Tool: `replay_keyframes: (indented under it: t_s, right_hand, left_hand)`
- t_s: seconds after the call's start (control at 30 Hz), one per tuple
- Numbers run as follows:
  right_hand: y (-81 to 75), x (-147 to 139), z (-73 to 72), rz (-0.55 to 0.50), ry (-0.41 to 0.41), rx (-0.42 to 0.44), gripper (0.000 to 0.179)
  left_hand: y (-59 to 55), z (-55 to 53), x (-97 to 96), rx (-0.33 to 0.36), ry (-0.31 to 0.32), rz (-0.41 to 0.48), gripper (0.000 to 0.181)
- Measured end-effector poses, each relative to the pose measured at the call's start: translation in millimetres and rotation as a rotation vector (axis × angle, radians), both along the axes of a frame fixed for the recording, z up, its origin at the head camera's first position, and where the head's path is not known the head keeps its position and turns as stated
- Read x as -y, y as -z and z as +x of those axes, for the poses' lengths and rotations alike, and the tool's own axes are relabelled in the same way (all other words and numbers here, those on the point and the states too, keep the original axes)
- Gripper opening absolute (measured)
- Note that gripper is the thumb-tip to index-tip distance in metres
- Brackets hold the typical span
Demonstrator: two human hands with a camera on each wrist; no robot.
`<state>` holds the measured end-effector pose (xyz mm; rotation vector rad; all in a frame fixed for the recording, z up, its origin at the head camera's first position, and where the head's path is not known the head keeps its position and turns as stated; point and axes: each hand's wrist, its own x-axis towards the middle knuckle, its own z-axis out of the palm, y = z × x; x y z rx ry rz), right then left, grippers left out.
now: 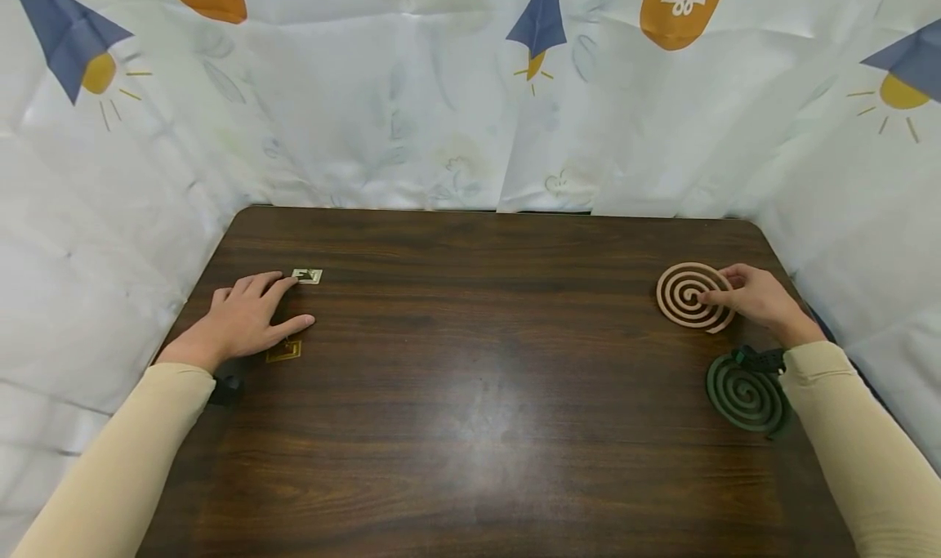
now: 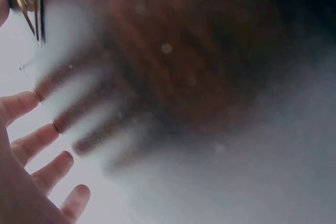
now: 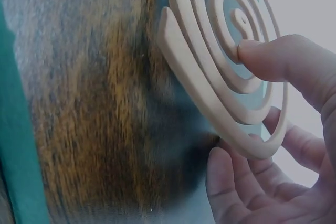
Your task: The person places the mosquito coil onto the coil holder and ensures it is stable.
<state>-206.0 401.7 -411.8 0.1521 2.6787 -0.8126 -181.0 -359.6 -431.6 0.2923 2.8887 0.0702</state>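
My right hand (image 1: 757,296) holds a tan mosquito coil (image 1: 672,292) at the right of the table. In the right wrist view the thumb (image 3: 273,59) lies on the coil's inner turns, with the other fingers at its outer edge. A green mosquito coil (image 1: 742,395) lies nearer, beside the right wrist. At the left, my left hand (image 1: 238,317) is spread low over the table, its index fingertip by a small silvery metal plate (image 1: 309,276). Under its thumb lies a gold-coloured metal plate (image 1: 285,351), whose raised pointed part (image 2: 30,3) shows in the left wrist view.
The dark wooden table (image 1: 470,313) has rounded far corners and a glossy top. White printed curtains (image 1: 441,117) hang behind it and along both sides. Dark bands (image 1: 226,389) are at the wrists.
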Motion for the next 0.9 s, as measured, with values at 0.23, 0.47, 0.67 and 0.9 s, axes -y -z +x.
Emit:
replay_keyframes:
  t_s: [0.23,0.47,0.67,0.9]
  right_hand:
    - [-2.1,5.5,1.9,-0.054,-0.003,-0.003,0.084]
    - [-0.6,11.7,0.3,-0.095,-0.025,-0.025,0.076]
    - [-0.7,16.3,-0.6,-0.120,-0.028,-0.042,0.075]
    - [-3.9,25.9,-3.1,-0.183,-0.021,-0.063,0.082]
  left_hand:
    - [0.3,0.2,1.8,-0.016,0.014,-0.011,0.095]
    - [-1.1,0.5,1.8,-0.015,0.034,-0.041,0.094]
    - [0.4,0.2,2.1,-0.018,0.055,-0.068,0.094]
    - [2.8,0.5,3.1,-0.030,0.055,-0.071,0.093]
